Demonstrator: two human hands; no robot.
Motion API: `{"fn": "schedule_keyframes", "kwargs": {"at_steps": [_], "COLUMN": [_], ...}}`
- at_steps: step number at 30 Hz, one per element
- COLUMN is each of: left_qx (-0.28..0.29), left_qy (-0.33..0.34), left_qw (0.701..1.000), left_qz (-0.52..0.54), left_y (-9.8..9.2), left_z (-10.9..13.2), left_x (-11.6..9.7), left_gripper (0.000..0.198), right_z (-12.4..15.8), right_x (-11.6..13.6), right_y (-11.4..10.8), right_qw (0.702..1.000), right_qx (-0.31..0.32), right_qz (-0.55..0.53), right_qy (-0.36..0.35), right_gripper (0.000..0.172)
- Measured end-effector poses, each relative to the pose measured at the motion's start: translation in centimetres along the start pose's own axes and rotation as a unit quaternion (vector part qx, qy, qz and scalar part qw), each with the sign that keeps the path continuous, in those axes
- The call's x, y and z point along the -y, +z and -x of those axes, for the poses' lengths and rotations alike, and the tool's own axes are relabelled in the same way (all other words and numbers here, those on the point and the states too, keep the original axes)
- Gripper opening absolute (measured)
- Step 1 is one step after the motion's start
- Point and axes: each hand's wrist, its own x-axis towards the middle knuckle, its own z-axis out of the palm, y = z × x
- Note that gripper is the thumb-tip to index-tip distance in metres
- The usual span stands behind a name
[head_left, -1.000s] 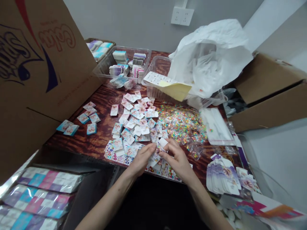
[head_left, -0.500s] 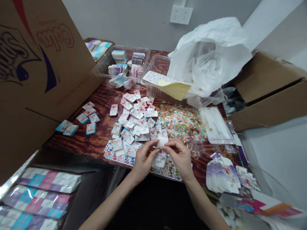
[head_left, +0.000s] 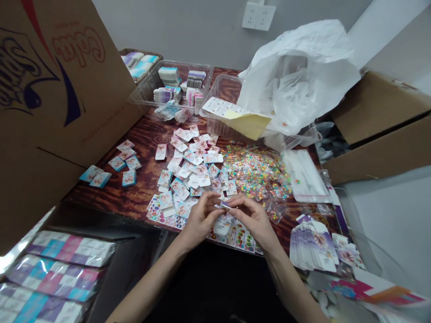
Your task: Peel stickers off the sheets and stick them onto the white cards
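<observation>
Right now both hands work close together at the near edge of the loose cards point(head_left: 191, 168), which lie scattered across a dark wood-grain counter point(head_left: 134, 199). The left hand point(head_left: 202, 220) and right hand point(head_left: 254, 220) curl inward, and their fingertips point(head_left: 215, 202) meet on a small card point(head_left: 224, 204), so the grip is together and pinching, though the card is mostly hidden and too small to read. A white card point(head_left: 222, 224) sits just below the fingers; whether it is held or resting on the sticker sheets point(head_left: 239, 237) beneath it cannot be told.

As far as the pictures show, much remains undone, with many cards still lying loose and unstacked. Some order exists around them, though. Beyond the loose cards, neat stacks of cards point(head_left: 170, 94) stand in a clear plastic tray point(head_left: 144, 92). To their left lies a small group of blue-edged cards point(head_left: 117, 163), and to their right sit small bags of colourful bits point(head_left: 254, 172) and a fanned stack of cards point(head_left: 313, 246). Wrapped packs point(head_left: 57, 246) lie to the near left of the loose cards, below a cardboard box flap point(head_left: 67, 89).
</observation>
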Motion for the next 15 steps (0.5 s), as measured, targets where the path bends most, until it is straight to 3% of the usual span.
{"fn": "schedule_keyframes", "kwargs": {"at_steps": [7,11,15], "left_qx": [0.028,0.041,0.041], "left_qy": [-0.012,-0.012,-0.014], "left_qw": [0.997,0.997,0.999], "left_qz": [-0.066,-0.058,-0.03], "left_y": [-0.3,-0.5,-0.6], "left_z": [0.1,0.2,0.3], "left_x": [-0.8,-0.6,-0.4], "left_gripper": [0.031,0.032,0.034], "right_z": [-0.2,-0.2,0.1], "right_x": [-1.0,-1.1,-0.1], "right_y": [0.0,-0.3,-0.5], "right_qw": [0.995,0.996,0.999], "right_qx": [-0.064,-0.05,-0.001], "right_qz": [-0.032,-0.029,0.045], "right_qy": [0.063,0.074,0.02], "right_gripper": [0.015,0.015,0.012]}}
